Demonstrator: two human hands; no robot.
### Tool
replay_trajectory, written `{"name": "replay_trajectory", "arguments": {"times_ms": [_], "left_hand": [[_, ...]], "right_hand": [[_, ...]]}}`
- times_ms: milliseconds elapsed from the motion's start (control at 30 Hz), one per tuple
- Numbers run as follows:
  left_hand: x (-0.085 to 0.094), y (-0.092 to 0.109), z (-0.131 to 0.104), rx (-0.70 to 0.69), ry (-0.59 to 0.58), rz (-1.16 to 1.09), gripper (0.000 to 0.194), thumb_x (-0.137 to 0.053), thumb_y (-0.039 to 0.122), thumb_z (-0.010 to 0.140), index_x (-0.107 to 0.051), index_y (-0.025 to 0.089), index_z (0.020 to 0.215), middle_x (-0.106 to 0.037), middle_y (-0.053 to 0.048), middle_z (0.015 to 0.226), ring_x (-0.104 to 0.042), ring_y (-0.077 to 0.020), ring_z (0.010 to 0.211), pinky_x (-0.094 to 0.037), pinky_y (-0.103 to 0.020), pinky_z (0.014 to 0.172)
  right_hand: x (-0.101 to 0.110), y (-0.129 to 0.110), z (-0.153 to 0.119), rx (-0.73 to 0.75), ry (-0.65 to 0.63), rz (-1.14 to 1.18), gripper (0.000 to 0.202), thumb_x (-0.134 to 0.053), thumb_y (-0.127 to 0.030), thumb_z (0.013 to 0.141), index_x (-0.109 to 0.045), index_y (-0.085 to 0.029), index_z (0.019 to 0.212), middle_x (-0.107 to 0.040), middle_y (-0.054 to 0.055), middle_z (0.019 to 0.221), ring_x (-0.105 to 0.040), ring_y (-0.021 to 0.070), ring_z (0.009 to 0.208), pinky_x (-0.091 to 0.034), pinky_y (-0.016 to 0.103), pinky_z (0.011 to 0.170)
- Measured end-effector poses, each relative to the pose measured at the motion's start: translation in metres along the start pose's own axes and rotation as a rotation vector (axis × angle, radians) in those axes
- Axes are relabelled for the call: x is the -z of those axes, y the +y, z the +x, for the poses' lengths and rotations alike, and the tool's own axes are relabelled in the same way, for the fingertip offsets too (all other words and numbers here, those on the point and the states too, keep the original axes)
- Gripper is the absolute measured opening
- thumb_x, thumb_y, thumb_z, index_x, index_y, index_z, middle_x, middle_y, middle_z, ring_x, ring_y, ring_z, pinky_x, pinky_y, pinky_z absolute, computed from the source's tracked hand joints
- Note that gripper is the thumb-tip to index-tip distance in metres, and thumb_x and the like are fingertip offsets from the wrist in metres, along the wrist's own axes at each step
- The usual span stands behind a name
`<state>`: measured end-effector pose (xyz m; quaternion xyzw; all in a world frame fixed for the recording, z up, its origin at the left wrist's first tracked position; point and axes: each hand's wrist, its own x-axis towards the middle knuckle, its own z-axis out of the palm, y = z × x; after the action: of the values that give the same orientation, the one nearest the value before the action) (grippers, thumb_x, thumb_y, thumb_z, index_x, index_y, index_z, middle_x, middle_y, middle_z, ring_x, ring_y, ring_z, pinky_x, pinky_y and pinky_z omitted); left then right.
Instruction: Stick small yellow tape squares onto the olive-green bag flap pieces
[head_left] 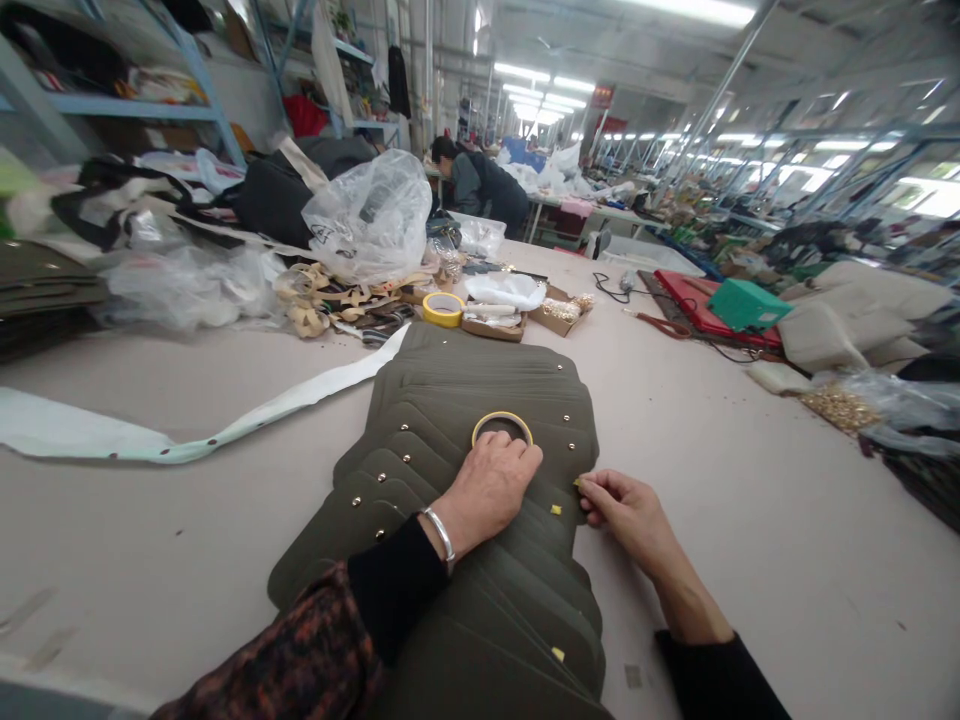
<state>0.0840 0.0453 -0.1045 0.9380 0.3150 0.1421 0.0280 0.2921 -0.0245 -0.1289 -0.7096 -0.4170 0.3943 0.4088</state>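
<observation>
Dark olive panels (450, 390) with metal studs lie overlapped in a fanned stack in front of me. My left hand (491, 487) is closed over the near side of a yellow tape roll (502, 415), resting on the panels; its fingertips are partly hidden. At the stack's right edge, my right hand (619, 510) pinches a small yellow piece of tape (577, 483) between thumb and finger. One yellow tape piece (556, 510) sticks to a panel between the hands. Another yellow piece (558, 654) is on a panel nearer to me.
A pale strip (262, 412) runs left from the stack. Behind it are another yellow tape roll (442, 309), small boxes (491, 322) and plastic bags (375, 215). At the right lie a green box (748, 305) and gold-coloured hardware (840, 405). A person (484, 185) bends over farther back.
</observation>
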Motion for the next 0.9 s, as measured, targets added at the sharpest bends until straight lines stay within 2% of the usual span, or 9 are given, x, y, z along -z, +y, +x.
{"name": "replay_trajectory", "arguments": {"times_ms": [133, 267, 433, 567, 633, 700, 800, 833, 900], "left_hand": [[0.002, 0.000, -0.006, -0.017, -0.032, -0.063, 0.014, -0.039, 0.012, 0.092, -0.052, 0.018, 0.092, -0.057, -0.005, 0.090, -0.048, -0.0201, 0.080, -0.040, -0.034, 0.076], [0.002, -0.001, -0.005, -0.041, -0.065, -0.073, 0.013, -0.039, 0.014, 0.093, -0.052, 0.018, 0.092, -0.057, -0.005, 0.091, -0.048, -0.0200, 0.081, -0.040, -0.033, 0.074], [-0.001, 0.000, -0.005, -0.055, -0.076, -0.027, 0.012, -0.041, 0.014, 0.093, -0.052, 0.017, 0.093, -0.057, -0.006, 0.092, -0.048, -0.0211, 0.083, -0.040, -0.034, 0.072], [-0.002, 0.000, -0.006, -0.055, -0.077, -0.024, 0.012, -0.041, 0.013, 0.092, -0.052, 0.017, 0.094, -0.057, -0.006, 0.092, -0.048, -0.0210, 0.083, -0.040, -0.034, 0.073], [-0.002, 0.000, -0.006, -0.055, -0.075, -0.029, 0.012, -0.041, 0.013, 0.092, -0.053, 0.017, 0.093, -0.057, -0.006, 0.092, -0.048, -0.0210, 0.083, -0.040, -0.033, 0.073], [-0.001, 0.000, -0.006, -0.048, -0.079, -0.034, 0.012, -0.041, 0.014, 0.092, -0.053, 0.017, 0.093, -0.057, -0.006, 0.092, -0.049, -0.0208, 0.084, -0.040, -0.033, 0.073], [0.001, 0.000, -0.006, -0.045, -0.083, -0.042, 0.013, -0.040, 0.015, 0.093, -0.053, 0.017, 0.093, -0.058, -0.006, 0.093, -0.049, -0.0204, 0.083, -0.040, -0.033, 0.073], [0.002, 0.000, -0.006, -0.048, -0.083, -0.043, 0.013, -0.040, 0.015, 0.093, -0.053, 0.017, 0.093, -0.058, -0.006, 0.093, -0.049, -0.0203, 0.083, -0.040, -0.033, 0.072], [0.003, 0.000, -0.006, -0.054, -0.081, -0.043, 0.013, -0.040, 0.015, 0.093, -0.053, 0.018, 0.092, -0.058, -0.006, 0.092, -0.049, -0.0203, 0.082, -0.041, -0.033, 0.072]], "right_hand": [[0.005, -0.004, -0.002, -0.013, -0.107, -0.032, 0.037, -0.071, -0.050, 0.066, -0.067, -0.014, 0.075, -0.060, 0.000, 0.058, -0.054, 0.0109, 0.052, -0.046, 0.023, 0.051], [0.006, -0.005, -0.010, 0.042, -0.163, -0.228, 0.028, -0.060, -0.044, 0.076, -0.066, -0.016, 0.075, -0.059, -0.001, 0.056, -0.051, 0.0111, 0.050, -0.041, 0.023, 0.049], [-0.002, -0.014, -0.015, 0.249, -0.135, -0.585, 0.020, -0.052, -0.031, 0.081, -0.068, -0.020, 0.074, -0.069, 0.001, 0.071, -0.062, 0.0166, 0.067, -0.043, 0.027, 0.063], [-0.008, -0.015, -0.012, 0.332, -0.089, -0.739, 0.020, -0.049, -0.027, 0.081, -0.066, -0.021, 0.075, -0.070, 0.002, 0.072, -0.064, 0.0178, 0.067, -0.043, 0.028, 0.064], [-0.009, -0.012, -0.011, 0.371, -0.084, -0.793, 0.019, -0.048, -0.026, 0.082, -0.066, -0.022, 0.076, -0.070, 0.001, 0.072, -0.064, 0.0178, 0.066, -0.043, 0.028, 0.063], [-0.007, -0.010, -0.012, 0.395, -0.044, -0.837, 0.019, -0.049, -0.028, 0.084, -0.065, -0.022, 0.091, -0.068, 0.000, 0.066, -0.064, 0.0180, 0.060, -0.044, 0.028, 0.060], [0.002, -0.006, -0.017, 0.459, 0.081, -0.846, 0.029, -0.052, -0.034, 0.086, -0.058, -0.021, 0.111, -0.064, -0.002, 0.060, -0.062, 0.0177, 0.054, -0.045, 0.028, 0.057], [0.005, -0.005, -0.018, 0.514, 0.093, -0.831, 0.026, -0.050, -0.034, 0.088, -0.059, -0.021, 0.109, -0.065, -0.001, 0.064, -0.063, 0.0173, 0.057, -0.047, 0.028, 0.059], [0.009, -0.004, -0.021, 0.654, 0.027, -0.812, 0.020, -0.044, -0.029, 0.092, -0.062, -0.021, 0.098, -0.067, 0.003, 0.077, -0.065, 0.0165, 0.070, -0.049, 0.028, 0.067]]}}
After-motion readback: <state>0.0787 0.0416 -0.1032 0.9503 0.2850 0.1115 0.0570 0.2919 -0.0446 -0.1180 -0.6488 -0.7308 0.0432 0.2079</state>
